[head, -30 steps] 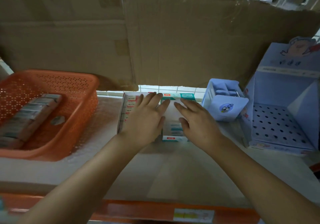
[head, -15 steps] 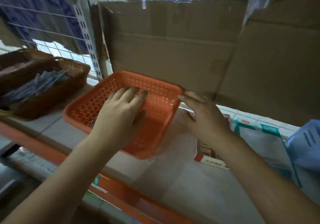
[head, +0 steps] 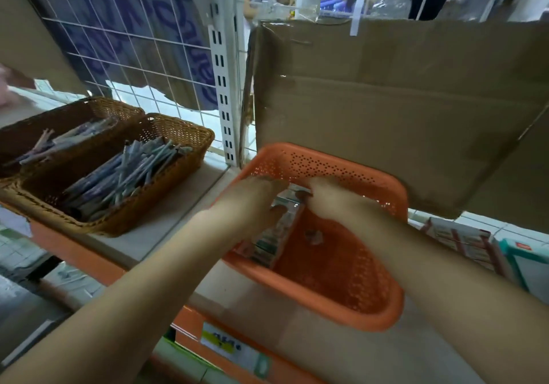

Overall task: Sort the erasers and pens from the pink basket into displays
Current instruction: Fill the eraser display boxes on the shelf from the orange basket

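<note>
Orange-pink plastic basket (head: 326,158) holds a wrapped row of erasers (head: 274,236); left hand (head: 252,205) and right hand (head: 335,201) both curl around its far end. Probably light, stiff, with slippery wrap: grip the long sides

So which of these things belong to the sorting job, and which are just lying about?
Job: pink basket, eraser packs in it, small loose item beside them, left hand, right hand, display box at right, probably the wicker baskets of pens.

Lying about: cardboard sheet, wire grid, shelf label.
</note>
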